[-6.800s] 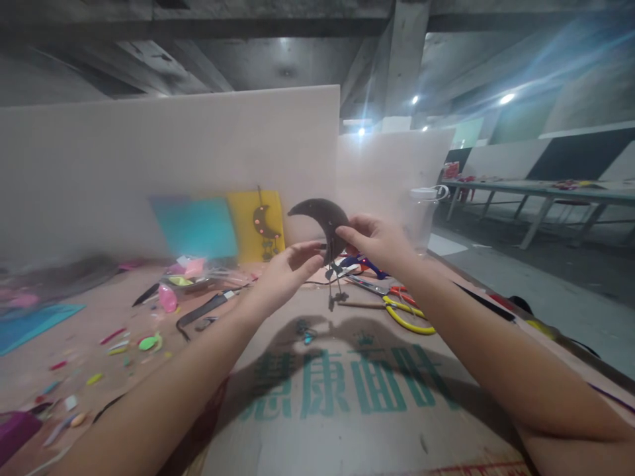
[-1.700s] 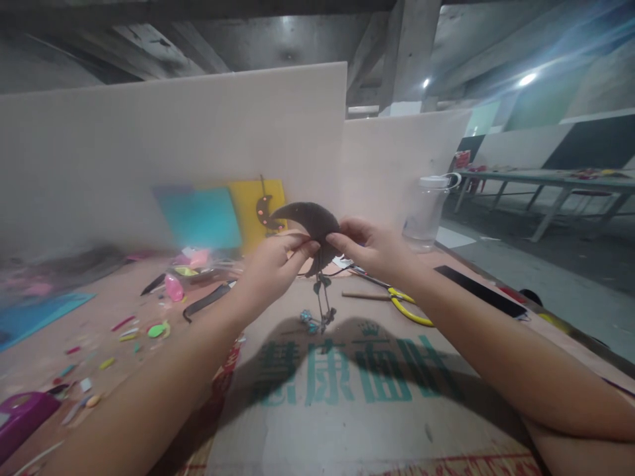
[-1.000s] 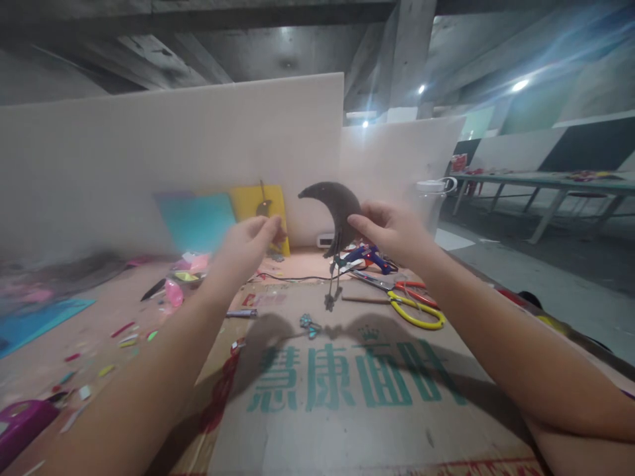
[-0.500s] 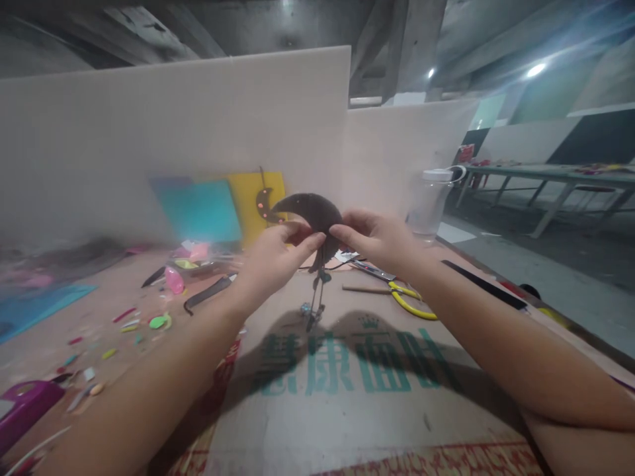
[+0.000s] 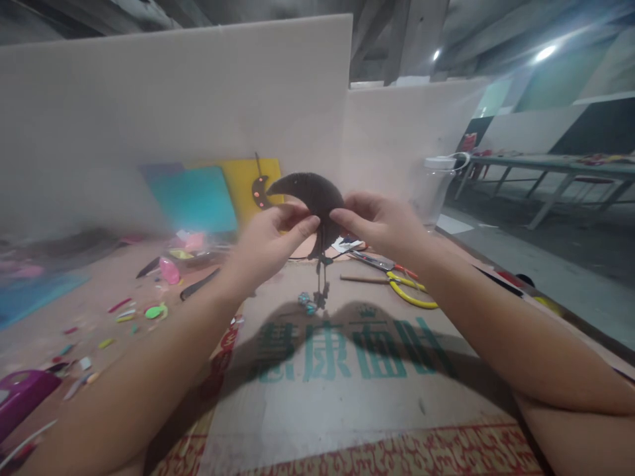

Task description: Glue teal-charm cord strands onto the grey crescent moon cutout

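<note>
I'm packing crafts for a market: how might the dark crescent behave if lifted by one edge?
The dark crescent likely holds its shape, as its pointed tip juts out above the left hand without drooping. It is probably light, since the right hand just pinches its edge. The hanging strands look thin, so would likely swing or tangle.

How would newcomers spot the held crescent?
Find the green-lettered cardboard on the table. Above it, the left hand and right hand pinch a dark crescent with dangling charms. Its visible face lacks the pink dots on the rear crescent by the yellow sheet.
</note>
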`<state>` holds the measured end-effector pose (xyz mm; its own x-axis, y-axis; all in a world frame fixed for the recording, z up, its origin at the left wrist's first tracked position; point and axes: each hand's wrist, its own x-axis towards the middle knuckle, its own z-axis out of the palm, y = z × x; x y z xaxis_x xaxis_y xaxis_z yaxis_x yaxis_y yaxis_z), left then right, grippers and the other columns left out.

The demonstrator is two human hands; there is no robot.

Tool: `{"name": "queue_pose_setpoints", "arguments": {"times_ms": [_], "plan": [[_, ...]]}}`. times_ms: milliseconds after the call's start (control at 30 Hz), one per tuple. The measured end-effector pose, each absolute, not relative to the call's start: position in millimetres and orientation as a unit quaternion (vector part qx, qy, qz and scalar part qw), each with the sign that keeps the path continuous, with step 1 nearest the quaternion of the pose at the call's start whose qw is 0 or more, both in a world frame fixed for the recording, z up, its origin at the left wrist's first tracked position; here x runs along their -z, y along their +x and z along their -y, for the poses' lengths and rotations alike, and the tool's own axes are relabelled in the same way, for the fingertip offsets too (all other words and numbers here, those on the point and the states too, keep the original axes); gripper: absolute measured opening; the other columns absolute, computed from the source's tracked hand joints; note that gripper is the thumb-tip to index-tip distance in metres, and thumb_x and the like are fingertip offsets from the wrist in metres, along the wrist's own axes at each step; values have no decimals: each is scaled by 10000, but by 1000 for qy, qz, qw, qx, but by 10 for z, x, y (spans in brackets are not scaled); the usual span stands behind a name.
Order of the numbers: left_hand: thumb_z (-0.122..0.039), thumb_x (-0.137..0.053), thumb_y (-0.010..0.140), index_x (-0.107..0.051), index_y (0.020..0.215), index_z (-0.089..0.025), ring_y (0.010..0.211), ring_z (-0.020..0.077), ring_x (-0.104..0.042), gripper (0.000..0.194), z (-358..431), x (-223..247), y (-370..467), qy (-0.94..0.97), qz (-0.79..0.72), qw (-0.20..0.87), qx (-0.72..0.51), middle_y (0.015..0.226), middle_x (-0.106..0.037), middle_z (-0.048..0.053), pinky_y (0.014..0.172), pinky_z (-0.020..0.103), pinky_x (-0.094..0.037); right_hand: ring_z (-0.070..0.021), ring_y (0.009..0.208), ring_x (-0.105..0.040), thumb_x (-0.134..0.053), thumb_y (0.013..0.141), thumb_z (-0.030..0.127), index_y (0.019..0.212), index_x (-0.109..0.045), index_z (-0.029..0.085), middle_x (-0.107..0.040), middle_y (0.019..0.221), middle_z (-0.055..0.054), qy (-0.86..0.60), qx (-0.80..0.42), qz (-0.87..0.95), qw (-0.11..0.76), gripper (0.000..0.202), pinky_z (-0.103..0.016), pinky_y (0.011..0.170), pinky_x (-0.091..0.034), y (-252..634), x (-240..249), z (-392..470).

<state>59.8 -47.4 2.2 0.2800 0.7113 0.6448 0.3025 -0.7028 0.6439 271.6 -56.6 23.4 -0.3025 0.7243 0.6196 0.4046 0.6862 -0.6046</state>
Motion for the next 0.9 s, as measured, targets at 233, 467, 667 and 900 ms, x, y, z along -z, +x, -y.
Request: {"name": "queue_pose_setpoints", "arguments": {"times_ms": [233,467,667,900], "plan": [[-737,-464,933,-758,922,-168,807,173,-688,640,627,-222,478,808,-263,205,-485,810,-728,68,787,303,-555,-95,513,-513,-705,923,404,684,-612,192,-574,573,20,-326,-346,737,479,333,-243,484,-376,2848,-366,875],[-724,-377,970,-775,838,-214,740,155,-678,660,496,-270,316,806,-245,221,-491,760,-717,49,708,294,-539,-82,447,-488,-728,873,550,649,-615,202,-542,534,24,-329,-488,714,379,429,-233,409,-340,3113,24,1161],[-552,-533,962,-755,865,-200,706,156,-646,428,480,-269,345,864,-378,95,-318,774,-727,28,624,257,-445,-110,496,-529,-679,893,547,647,-588,199,-567,546,7,-388,-460,728,328,436,-249,487,-425,3108,296,1013],[-391,-632,825,-770,738,-226,578,175,-587,232,462,140,380,874,-484,6,52,679,-712,46,611,296,-384,-93,429,-445,-575,909,381,698,-610,172,-601,554,-4,-559,-398,678,265,299,-228,436,-341,2957,811,477]]}}
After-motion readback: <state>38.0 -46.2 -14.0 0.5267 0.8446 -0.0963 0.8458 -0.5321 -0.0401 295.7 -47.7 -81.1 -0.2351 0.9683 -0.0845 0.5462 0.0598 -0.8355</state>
